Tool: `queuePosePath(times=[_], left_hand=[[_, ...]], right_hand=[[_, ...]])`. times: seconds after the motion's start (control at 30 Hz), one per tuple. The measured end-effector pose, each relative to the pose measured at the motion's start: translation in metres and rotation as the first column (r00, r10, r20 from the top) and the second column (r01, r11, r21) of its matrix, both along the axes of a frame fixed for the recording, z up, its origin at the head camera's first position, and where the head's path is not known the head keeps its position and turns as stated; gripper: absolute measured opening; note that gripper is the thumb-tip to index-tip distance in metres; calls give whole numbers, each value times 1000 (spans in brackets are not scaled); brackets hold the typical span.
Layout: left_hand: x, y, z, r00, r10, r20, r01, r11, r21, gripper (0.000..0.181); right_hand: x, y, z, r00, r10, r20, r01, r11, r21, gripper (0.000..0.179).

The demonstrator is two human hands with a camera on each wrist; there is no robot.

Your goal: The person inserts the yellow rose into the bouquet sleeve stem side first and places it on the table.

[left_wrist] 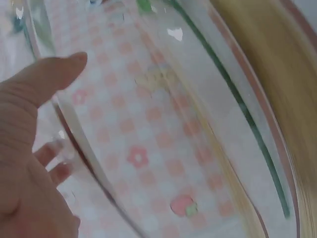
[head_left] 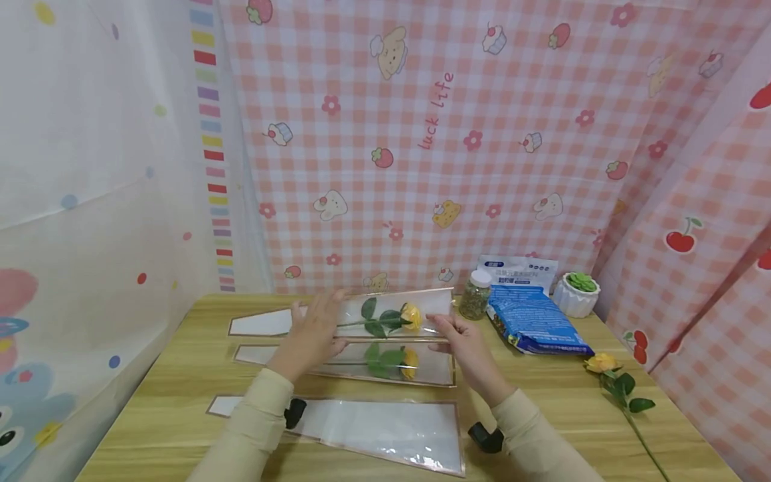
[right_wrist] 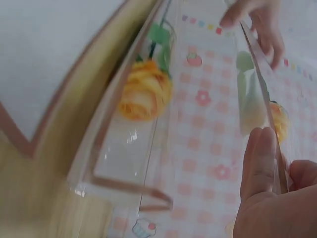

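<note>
A clear flower sleeve [head_left: 442, 301] with a pinkish border holds a yellow rose [head_left: 412, 316]; in the wrist views it stands tilted up. My right hand [head_left: 472, 351] pinches its wide right end, fingers on one face and thumb on the other in the right wrist view. Around its narrower left part is my left hand [head_left: 313, 331], thumb straight and apart from the film in the left wrist view. Its fingers lie beyond the sleeve edge, partly seen through plastic. Just in front lies a second sleeve [head_left: 442, 375] with another yellow rose [head_left: 409, 363].
Nearest me lies a third sleeve [head_left: 385, 428] with no flower visible in it. A loose yellow rose [head_left: 602, 363] lies at the right. At the back right are a lidded jar [head_left: 476, 298], a blue bag [head_left: 536, 318] and a potted succulent [head_left: 576, 298].
</note>
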State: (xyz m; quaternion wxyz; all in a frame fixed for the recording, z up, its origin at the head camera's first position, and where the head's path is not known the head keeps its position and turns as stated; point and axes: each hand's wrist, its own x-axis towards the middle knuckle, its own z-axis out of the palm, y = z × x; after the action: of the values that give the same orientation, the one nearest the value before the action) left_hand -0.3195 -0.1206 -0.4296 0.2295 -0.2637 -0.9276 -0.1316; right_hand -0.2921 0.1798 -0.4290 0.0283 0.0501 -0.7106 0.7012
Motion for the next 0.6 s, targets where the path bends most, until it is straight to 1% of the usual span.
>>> queuePosePath(times=[0.07, 0.13, 0.23, 0.33, 0.43, 0.53, 0.6], left_hand=[[-3, -9, 0, 999, 42, -1, -42, 999, 17, 101], [-4, -18, 1, 997, 75, 20, -75, 997, 31, 103], [-3, -31, -1, 994, 99, 46, -101, 994, 42, 103], [0, -39, -4, 992, 110, 65, -113, 992, 51, 96], [4, -44, -8, 988, 117, 101, -122, 992, 38, 85], [9, -45, -12, 984, 111, 137, -116, 993, 24, 76], [13, -45, -13, 981, 107, 164, -111, 994, 16, 72]], right_hand=[[-8, 7, 1, 1000, -18, 12, 18, 1000, -14, 37], [-17, 14, 1, 999, -31, 31, 32, 999, -29, 38], [-33, 25, -3, 996, -32, 89, 37, 998, -59, 41], [-49, 33, -9, 988, 4, 153, 9, 996, -88, 43], [-63, 40, -17, 972, 39, 230, -14, 994, -111, 44], [-72, 43, -24, 956, 60, 287, -33, 995, -99, 47], [-77, 43, -27, 948, 65, 312, -46, 997, -66, 48]])
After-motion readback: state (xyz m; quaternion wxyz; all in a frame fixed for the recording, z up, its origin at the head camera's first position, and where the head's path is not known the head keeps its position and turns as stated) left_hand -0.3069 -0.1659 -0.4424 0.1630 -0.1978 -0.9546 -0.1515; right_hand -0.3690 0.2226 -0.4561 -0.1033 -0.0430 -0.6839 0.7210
